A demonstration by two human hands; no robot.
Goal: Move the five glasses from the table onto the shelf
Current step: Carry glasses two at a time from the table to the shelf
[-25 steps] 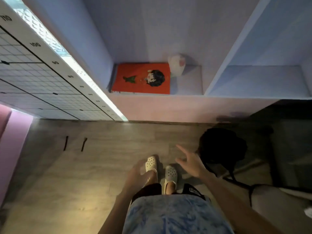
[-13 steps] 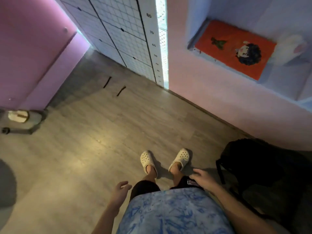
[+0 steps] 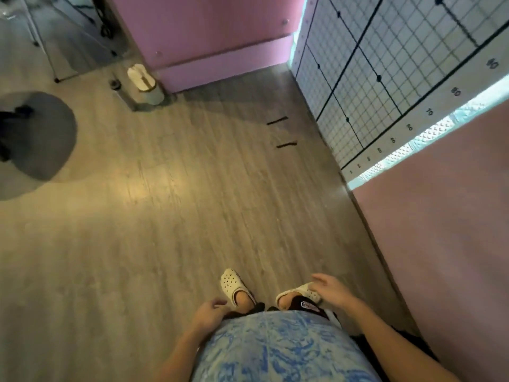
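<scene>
No glass, table or shelf shows in the head view. I look down at a grey wood floor [image 3: 170,216] and my own feet in white clogs. My left hand [image 3: 210,312] hangs low by my hip with the fingers loosely curled and nothing in it. My right hand [image 3: 332,290] is held out over my right foot, fingers apart and empty.
A pink wall panel [image 3: 446,244] runs along the right, beside a white gridded chart with a number scale [image 3: 385,86]. A pink cabinet [image 3: 209,37] stands ahead. A small white-topped bin [image 3: 144,84] sits at its left corner. A round grey mat [image 3: 30,144] lies at far left.
The view has swung left, away from the shelf with the orange book. The shelf and the black bag have left the frame. Both hands stay empty and low.
</scene>
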